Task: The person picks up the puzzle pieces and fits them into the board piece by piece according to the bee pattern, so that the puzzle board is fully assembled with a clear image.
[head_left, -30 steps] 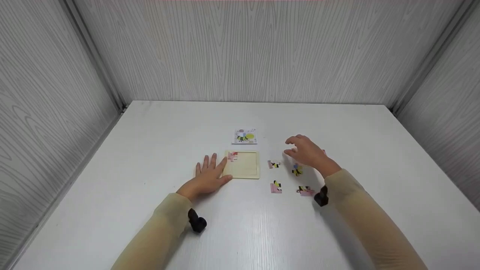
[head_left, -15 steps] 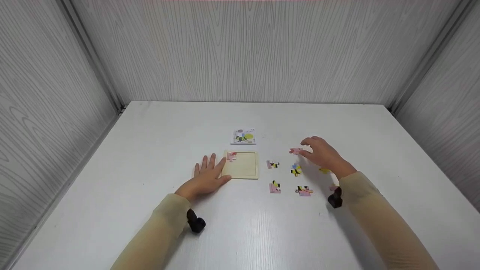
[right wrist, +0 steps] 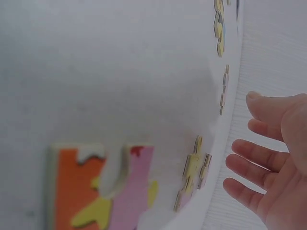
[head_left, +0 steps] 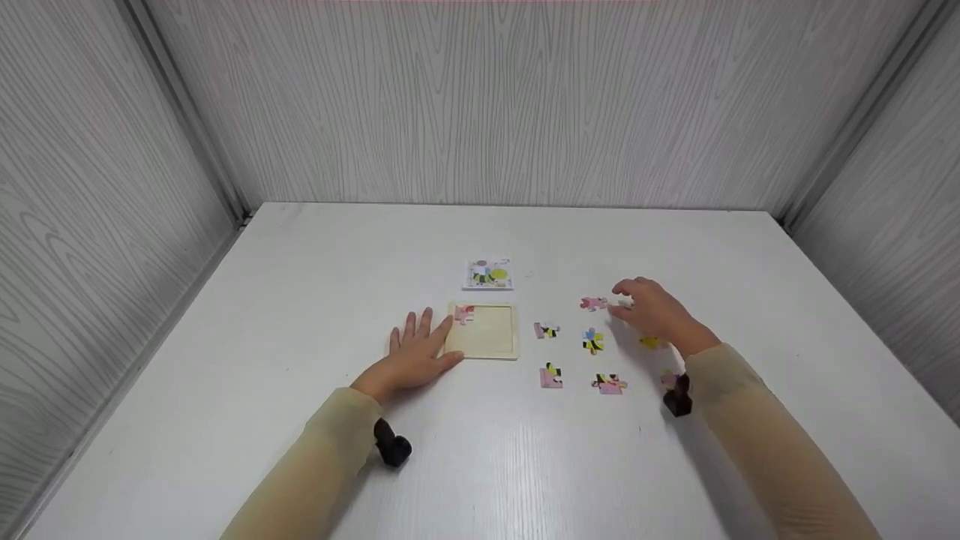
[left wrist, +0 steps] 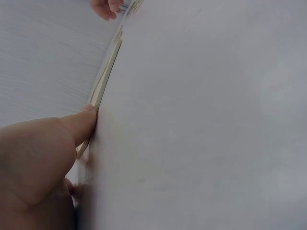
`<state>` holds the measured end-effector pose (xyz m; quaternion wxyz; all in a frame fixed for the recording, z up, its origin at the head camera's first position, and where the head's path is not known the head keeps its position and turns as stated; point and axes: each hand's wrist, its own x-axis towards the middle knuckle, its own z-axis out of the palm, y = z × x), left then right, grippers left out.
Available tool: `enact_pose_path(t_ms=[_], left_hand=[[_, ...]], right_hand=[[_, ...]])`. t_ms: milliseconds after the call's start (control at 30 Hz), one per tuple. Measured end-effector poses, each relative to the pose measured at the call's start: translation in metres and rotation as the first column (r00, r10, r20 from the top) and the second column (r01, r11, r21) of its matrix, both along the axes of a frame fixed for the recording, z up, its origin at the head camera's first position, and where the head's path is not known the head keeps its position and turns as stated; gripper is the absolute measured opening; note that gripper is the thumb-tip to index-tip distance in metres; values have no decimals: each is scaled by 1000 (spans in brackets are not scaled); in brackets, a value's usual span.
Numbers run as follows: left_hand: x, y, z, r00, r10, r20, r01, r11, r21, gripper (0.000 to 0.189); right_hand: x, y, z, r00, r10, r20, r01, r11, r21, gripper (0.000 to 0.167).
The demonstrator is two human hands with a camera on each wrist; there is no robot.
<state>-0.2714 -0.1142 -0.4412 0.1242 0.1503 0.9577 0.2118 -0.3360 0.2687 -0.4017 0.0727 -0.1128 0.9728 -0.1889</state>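
Note:
My left hand [head_left: 412, 358] lies with spread fingers at the left edge of a square wooden puzzle tray [head_left: 516, 330]; its thumb touches the edge in the left wrist view. In the tray's upper left corner sits a pink puzzle piece [head_left: 463, 313]. My right hand [head_left: 655, 309] hovers over loose pieces on the right, fingers apart and loosely bent, holding nothing. Just left of its fingertips is another pink piece [head_left: 593, 304]. A yellow piece [head_left: 651, 343] shows partly from under the wrist. An orange, pink and yellow piece [right wrist: 127, 191] appears close up in the right wrist view.
Between tray and right hand lie a bee-patterned piece [head_left: 592, 341], a pink-and-black piece [head_left: 547, 330] and several others. A square bee picture [head_left: 488, 274] lies behind the tray. Pale wood-grain walls [head_left: 480, 105] enclose the white table [head_left: 480, 465] at back and sides.
My right hand has shifted right, away from the tray, uncovering the pink piece at the back and the yellow one. The left hand has stayed at the tray's edge.

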Motion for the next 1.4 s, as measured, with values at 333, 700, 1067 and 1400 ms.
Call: enact_pose_path(t_ms=[333, 700, 1067, 1400], left_hand=[[1, 0, -1, 1000, -7, -6, 7, 1000, 11, 73], [-1, -1, -2, 1000, -11, -9, 11, 1000, 23, 72], [1, 0, 1, 1000, 5, -11, -4, 1000, 18, 71], [1, -1, -1, 1000, 8, -16, -8, 1000, 3, 71]], right_hand=[[-8, -7, -1, 999, -19, 47, 18, 1000, 22, 41], [-19, -13, -7, 993, 114, -40, -110, 989, 94, 35], [-26, -14, -6, 988, 147, -53, -140, 983, 117, 35], [-29, -15, -8, 991, 127, -33, -122, 984, 128, 20]])
